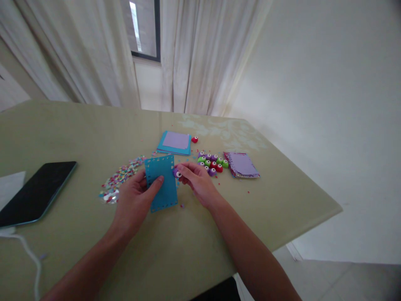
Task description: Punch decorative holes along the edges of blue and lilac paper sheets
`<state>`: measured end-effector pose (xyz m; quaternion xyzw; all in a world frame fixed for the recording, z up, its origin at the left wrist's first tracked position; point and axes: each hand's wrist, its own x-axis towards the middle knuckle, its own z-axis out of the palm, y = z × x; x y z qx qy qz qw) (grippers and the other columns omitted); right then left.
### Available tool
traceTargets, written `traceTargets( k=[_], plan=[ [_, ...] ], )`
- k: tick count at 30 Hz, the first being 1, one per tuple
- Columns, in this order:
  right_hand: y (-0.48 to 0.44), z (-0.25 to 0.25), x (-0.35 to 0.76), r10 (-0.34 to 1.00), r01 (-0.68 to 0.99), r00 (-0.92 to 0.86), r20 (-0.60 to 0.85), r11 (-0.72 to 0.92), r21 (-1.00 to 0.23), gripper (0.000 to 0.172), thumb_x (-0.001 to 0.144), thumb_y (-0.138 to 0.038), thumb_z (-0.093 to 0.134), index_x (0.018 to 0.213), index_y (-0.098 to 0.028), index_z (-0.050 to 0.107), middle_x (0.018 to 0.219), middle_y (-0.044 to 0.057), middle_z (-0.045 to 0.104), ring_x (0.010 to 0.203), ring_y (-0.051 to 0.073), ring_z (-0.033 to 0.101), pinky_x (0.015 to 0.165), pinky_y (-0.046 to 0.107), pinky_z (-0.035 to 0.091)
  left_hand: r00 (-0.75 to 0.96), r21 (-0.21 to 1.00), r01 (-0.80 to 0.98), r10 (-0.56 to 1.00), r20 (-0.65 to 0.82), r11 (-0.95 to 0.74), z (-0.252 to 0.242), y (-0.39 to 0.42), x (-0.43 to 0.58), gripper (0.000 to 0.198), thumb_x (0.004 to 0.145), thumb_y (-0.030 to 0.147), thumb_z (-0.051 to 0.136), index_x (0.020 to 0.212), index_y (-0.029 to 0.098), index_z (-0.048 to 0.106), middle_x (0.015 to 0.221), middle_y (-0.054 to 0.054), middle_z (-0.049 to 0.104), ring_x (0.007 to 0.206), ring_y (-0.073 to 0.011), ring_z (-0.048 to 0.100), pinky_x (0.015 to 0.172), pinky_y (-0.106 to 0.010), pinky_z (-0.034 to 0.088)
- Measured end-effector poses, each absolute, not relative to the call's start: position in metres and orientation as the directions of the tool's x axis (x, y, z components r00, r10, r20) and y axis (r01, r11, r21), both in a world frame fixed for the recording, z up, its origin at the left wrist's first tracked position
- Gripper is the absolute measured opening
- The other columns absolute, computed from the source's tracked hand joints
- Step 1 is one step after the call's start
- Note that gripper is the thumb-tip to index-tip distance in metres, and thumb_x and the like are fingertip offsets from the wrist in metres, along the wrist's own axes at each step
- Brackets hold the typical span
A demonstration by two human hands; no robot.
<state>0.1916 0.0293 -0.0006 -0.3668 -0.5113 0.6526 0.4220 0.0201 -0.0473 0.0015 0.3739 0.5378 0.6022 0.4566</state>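
My left hand (136, 196) grips a blue card (164, 190), thumb on its face and fingers behind. Small punched holes run along the card's top and bottom edges and down part of its sides. My right hand (197, 179) pinches a small purple paper punch (177, 172) with an eye on it, at the card's upper right edge. Whether the card is inside the punch's slot I cannot tell. Just beyond my right hand stands a group of similar punches (213, 164) in purple, green and red.
A pile of colourful confetti (123, 175) lies left of the card. Behind are a stack of blue and lilac cards (175, 142) and a red punch (194, 139). Edge-punched cards (242, 165) are stacked at right. A black tablet (37, 192) and a white cable (33, 255) lie at left.
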Motion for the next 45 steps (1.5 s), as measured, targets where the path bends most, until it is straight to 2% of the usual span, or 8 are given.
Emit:
traceTargets(
  k=[7, 13, 19, 24, 39, 45],
  plan=[
    [0.029, -0.004, 0.19, 0.916, -0.219, -0.397, -0.062, -0.16, -0.963, 0.042, 0.077, -0.059, 0.091, 0.1, -0.025, 0.082, 0.089, 0.001, 0.076, 0.075, 0.015, 0.062, 0.073, 0.029, 0.048, -0.253, 0.989, -0.149, 0.966, -0.052, 0.015, 0.002, -0.048, 0.02, 0.059, 0.076, 0.053, 0.093, 0.122, 0.018, 0.078, 0.109, -0.01, 0.085, 0.088, -0.0292, 0.082, 0.081, -0.04, 0.068],
    [0.024, 0.002, 0.189, 0.898, -0.181, -0.436, -0.059, -0.152, -0.972, 0.043, 0.062, -0.042, 0.102, 0.095, -0.024, 0.081, 0.091, -0.001, 0.076, 0.084, 0.017, 0.066, 0.083, 0.031, 0.053, -0.252, 0.991, -0.136, 0.967, -0.05, 0.015, -0.001, -0.047, 0.021, 0.06, 0.076, 0.055, 0.092, 0.123, 0.02, 0.079, 0.108, -0.01, 0.085, 0.086, -0.0296, 0.081, 0.079, -0.042, 0.068],
    [0.022, 0.003, 0.188, 0.896, -0.178, -0.437, -0.081, -0.174, -0.969, 0.041, 0.061, -0.038, 0.102, 0.092, -0.024, 0.08, 0.092, 0.0, 0.076, 0.085, 0.017, 0.067, 0.084, 0.032, 0.054, -0.284, 0.996, -0.085, 0.958, -0.029, 0.005, -0.003, -0.047, 0.021, 0.056, 0.076, 0.057, 0.092, 0.119, 0.023, 0.082, 0.11, -0.008, 0.084, 0.087, -0.0287, 0.08, 0.076, -0.039, 0.068],
    [0.022, 0.001, 0.187, 0.896, -0.201, -0.432, -0.104, -0.208, -0.957, 0.044, 0.057, -0.038, 0.103, 0.092, -0.024, 0.081, 0.089, -0.001, 0.076, 0.081, 0.016, 0.066, 0.081, 0.031, 0.053, -0.273, 0.996, -0.089, 0.962, -0.031, 0.007, -0.001, -0.047, 0.021, 0.054, 0.076, 0.055, 0.092, 0.118, 0.023, 0.082, 0.109, -0.008, 0.084, 0.09, -0.0286, 0.08, 0.081, -0.04, 0.067],
    [0.02, 0.001, 0.187, 0.889, -0.135, -0.452, -0.073, -0.149, -0.98, 0.037, 0.066, -0.044, 0.099, 0.088, -0.021, 0.08, 0.082, -0.002, 0.07, 0.077, 0.016, 0.061, 0.079, 0.03, 0.048, -0.247, 0.991, -0.132, 0.968, -0.038, 0.005, -0.002, -0.047, 0.024, 0.055, 0.075, 0.054, 0.093, 0.117, 0.02, 0.081, 0.11, -0.009, 0.085, 0.095, -0.0303, 0.08, 0.088, -0.044, 0.067],
    [0.021, -0.001, 0.186, 0.901, -0.104, -0.428, -0.07, -0.127, -0.986, 0.04, 0.066, -0.048, 0.098, 0.089, -0.021, 0.08, 0.081, -0.001, 0.07, 0.077, 0.017, 0.061, 0.079, 0.032, 0.048, -0.271, 0.994, -0.11, 0.961, -0.056, 0.027, -0.004, -0.046, 0.023, 0.058, 0.075, 0.056, 0.093, 0.119, 0.021, 0.081, 0.106, -0.007, 0.085, 0.087, -0.0295, 0.081, 0.079, -0.042, 0.069]
  ],
)
